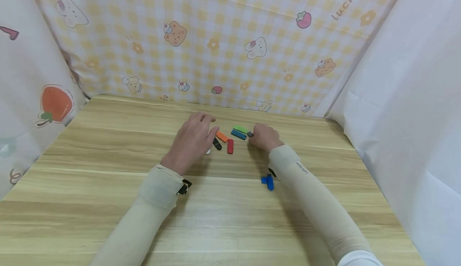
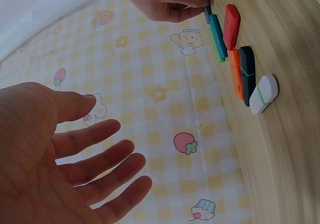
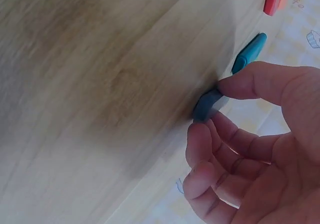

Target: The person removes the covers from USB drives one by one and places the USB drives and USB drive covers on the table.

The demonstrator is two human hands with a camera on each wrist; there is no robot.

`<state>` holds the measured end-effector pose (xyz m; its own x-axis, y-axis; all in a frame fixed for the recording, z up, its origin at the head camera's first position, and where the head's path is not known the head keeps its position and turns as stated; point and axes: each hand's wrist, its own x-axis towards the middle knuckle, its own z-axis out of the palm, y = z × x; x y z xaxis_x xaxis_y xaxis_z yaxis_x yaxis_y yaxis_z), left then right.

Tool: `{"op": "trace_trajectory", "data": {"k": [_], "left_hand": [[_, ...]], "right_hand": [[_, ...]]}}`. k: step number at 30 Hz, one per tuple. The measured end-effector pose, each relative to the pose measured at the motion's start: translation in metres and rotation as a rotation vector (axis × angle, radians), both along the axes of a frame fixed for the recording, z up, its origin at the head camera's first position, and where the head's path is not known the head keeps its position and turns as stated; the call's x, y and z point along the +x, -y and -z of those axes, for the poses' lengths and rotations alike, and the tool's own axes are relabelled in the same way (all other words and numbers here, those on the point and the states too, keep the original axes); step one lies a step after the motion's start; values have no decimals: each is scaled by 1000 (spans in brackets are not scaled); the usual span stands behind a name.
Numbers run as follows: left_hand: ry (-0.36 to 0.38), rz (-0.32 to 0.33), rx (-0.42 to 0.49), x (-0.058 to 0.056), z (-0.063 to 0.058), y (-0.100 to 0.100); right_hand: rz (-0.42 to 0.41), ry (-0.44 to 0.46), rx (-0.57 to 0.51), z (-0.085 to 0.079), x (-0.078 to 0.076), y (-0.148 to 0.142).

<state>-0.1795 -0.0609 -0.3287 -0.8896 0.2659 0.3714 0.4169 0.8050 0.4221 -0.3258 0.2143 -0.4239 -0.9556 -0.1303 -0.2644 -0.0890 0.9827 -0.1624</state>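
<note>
Between thumb and fingers, my right hand [image 1: 265,137] pinches a small dark grey-blue stick [image 3: 206,106] that looks like a USB stick, low at the table. Just left of it lie a teal-blue stick [image 1: 239,134] and a light green stick [image 1: 240,129], side by side. My left hand [image 1: 191,140] hovers with fingers spread and nothing in it, as the left wrist view shows. Near it are an orange stick [image 1: 222,137], a red stick [image 1: 230,146], a black stick [image 2: 247,74] and a white stick [image 2: 264,94] with a green line.
A blue stick [image 1: 270,182] with a small blue piece [image 1: 264,180] beside it lies nearer me, by my right forearm. Part of a black thing [image 1: 272,172] shows there too. Behind the wooden table [image 1: 216,226] hangs a checked curtain [image 1: 216,58].
</note>
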Motion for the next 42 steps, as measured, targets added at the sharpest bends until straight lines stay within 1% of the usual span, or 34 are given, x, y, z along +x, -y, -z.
{"op": "trace_trajectory", "data": {"k": [2,4,6,10,14,20,26,29,33,37,42], "left_hand": [[-2,2,1,0,0,0],[-4,3,1,0,0,0],[-5,4,2,0,0,0],[-8,2,2,0,-1,0],[-2,0,5,1,-2,0],[18,4,7,0,-2,-1],[52,7,10,1,-2,-3],[64,8,12,1,-2,-4],[70,16,10,1,-2,-5],[48,47,7,2,-1,-6],[-41,127,5,1,-1,-6]], "right_hand": [[-3,-14,-8,-19,18,5],[-1,-8,-31,-37,34,10],[15,-16,-52,-61,55,19],[-2,-78,-91,-71,62,19],[-50,-136,-116,-81,68,19],[-108,-223,-174,-91,79,16],[-144,-321,-258,-100,95,17],[-181,-367,-296,-106,103,21],[-260,-437,-301,-112,114,25],[-328,-495,-292,-115,123,29],[-377,-547,-307,-114,133,34]]}}
